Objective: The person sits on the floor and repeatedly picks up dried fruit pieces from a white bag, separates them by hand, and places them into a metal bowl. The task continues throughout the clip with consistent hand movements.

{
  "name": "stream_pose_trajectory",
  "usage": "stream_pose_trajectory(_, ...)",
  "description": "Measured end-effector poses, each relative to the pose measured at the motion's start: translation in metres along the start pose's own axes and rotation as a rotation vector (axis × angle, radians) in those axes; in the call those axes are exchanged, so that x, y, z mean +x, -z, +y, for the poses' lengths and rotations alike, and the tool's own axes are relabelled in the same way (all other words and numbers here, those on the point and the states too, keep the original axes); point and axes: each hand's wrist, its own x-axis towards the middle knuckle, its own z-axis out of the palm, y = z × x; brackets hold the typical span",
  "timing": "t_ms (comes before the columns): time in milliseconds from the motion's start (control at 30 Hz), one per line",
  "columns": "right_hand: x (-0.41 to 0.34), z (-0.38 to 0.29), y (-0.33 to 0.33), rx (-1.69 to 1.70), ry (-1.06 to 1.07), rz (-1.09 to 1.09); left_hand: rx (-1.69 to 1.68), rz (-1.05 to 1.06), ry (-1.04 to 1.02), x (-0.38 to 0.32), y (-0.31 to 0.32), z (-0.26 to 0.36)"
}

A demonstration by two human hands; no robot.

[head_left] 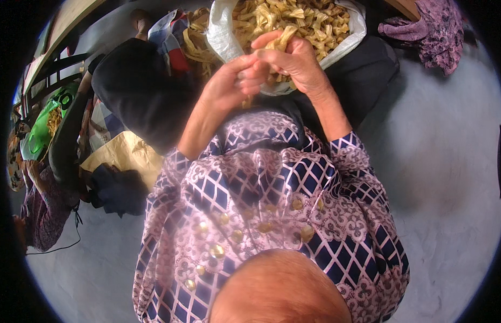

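Note:
My right hand (303,66) holds a straw-coloured, bunched piece of dried plant fibre (286,37), whose flared end sticks up between the fingers. Close against it, my left hand (232,80) has its fingers curled and its fingertips meeting the right thumb. Motion blurs the left hand, so I cannot tell whether it pinches part of the piece. Just beyond both hands, a white woven sack (224,34) with a rolled-down rim stands between my legs. Many similar bunched pieces (311,18) fill it.
Loose dried strips (196,42) lie left of the sack by a checkered woven bag (165,40). Another person's dark-clad leg (66,141), brown paper (129,155), dark cloth (119,187) and a green plastic bag (44,125) are at left. Purple patterned cloth (436,38) hangs at upper right.

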Motion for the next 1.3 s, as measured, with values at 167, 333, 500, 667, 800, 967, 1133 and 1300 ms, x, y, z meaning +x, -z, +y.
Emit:
stream_pose_trajectory(167,-0.009,-0.001,0.010,0.340,-0.177,0.185,0.098,0.111,-0.139,-0.002,-0.007,-0.007)
stream_pose_trajectory(333,0.006,-0.030,0.003,0.241,-0.121,0.260,0.652,0.372,-0.223,-0.003,-0.026,0.019)
stream_pose_trajectory(500,0.068,-0.105,0.014,-0.132,0.376,0.207,1.481,0.425,-0.736,0.016,-0.096,0.113)
stream_pose_trajectory(667,0.131,-0.126,0.028,-0.409,0.588,0.383,1.729,0.411,-1.081,0.054,-0.117,0.159)
stream_pose_trajectory(800,0.104,-0.112,0.028,-0.754,0.683,0.449,1.634,0.474,-0.980,0.045,-0.090,0.139)
stream_pose_trajectory(967,0.049,-0.107,0.014,-0.983,0.644,0.234,1.637,0.309,-0.864,0.027,-0.078,0.091)
stream_pose_trajectory(1133,0.022,-0.082,0.017,-0.601,0.401,0.051,1.221,0.174,-0.320,0.002,-0.070,0.074)
stream_pose_trajectory(1300,0.013,-0.071,0.022,-0.380,0.354,0.052,1.013,0.164,-0.336,0.001,-0.040,0.047)
